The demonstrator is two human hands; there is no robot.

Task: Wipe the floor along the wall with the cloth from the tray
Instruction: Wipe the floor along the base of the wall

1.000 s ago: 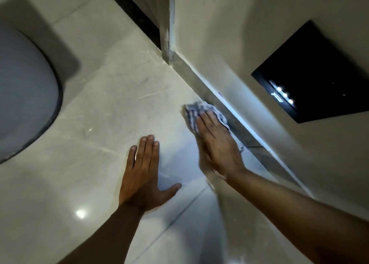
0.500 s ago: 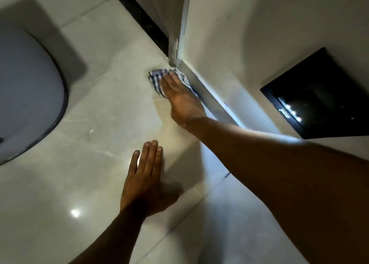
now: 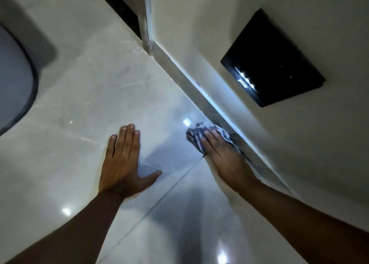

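We kneel low over the floor (image 3: 83, 95), pale glossy tile with faint veining, grout lines crossing near our arms and ceiling lights mirrored in it as bright spots. The wall (image 3: 199, 33) runs diagonally on our right, plain and off-white, meeting the floor at a grey skirting (image 3: 179, 73) that ends at a door frame (image 3: 146, 23) further up. A black panel (image 3: 279, 59) with small lit points is set into the wall. At far left a rounded grey shape (image 3: 14, 79) sits on the floor; we cannot tell what it is. No tray is in view.

Our left hand (image 3: 121, 163) lies flat on the tile, fingers together, thumb out, holding nothing; we judge it is there to carry our weight while we lean in. Our right hand (image 3: 221, 155) presses the cloth (image 3: 196, 135), a bunched checked rag, down against the floor right at the skirting, palm flat over it, not clenched around it, so the fabric rides the seam where dirt would collect. The cloth pokes out past our fingertips, touching the skirting base
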